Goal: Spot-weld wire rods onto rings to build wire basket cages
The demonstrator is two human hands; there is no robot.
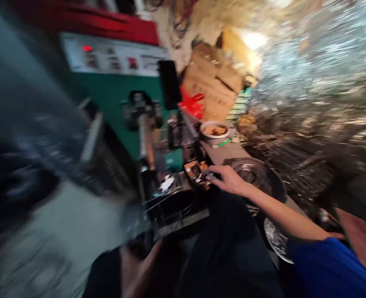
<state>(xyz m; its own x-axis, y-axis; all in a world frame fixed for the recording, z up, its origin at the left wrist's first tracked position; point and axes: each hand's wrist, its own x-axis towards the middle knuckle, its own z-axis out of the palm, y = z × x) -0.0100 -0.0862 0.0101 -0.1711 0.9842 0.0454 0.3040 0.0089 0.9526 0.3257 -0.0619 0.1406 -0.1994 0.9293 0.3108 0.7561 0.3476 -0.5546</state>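
My right hand [226, 179] reaches in from the right at a small brown and metal part [195, 170] at the front of a green machine [108, 95]. Thumb and forefinger pinch around something small and dark at their tips, too blurred to name. Low in the view, my left hand [139, 265] hangs near my dark-clothed legs, smeared by motion, its fingers unclear. Just left of the right hand are a teal cylinder [173, 160] on the machine and a white scrap [167, 183] below it.
A black round pan [278, 184] sits beside my right forearm, with a bowl of shiny bits [276, 240] nearer me. Behind are a white bowl [214, 131], a cardboard box [212, 78] and a red bag [193, 103]. A control panel [117, 54] tops the machine.
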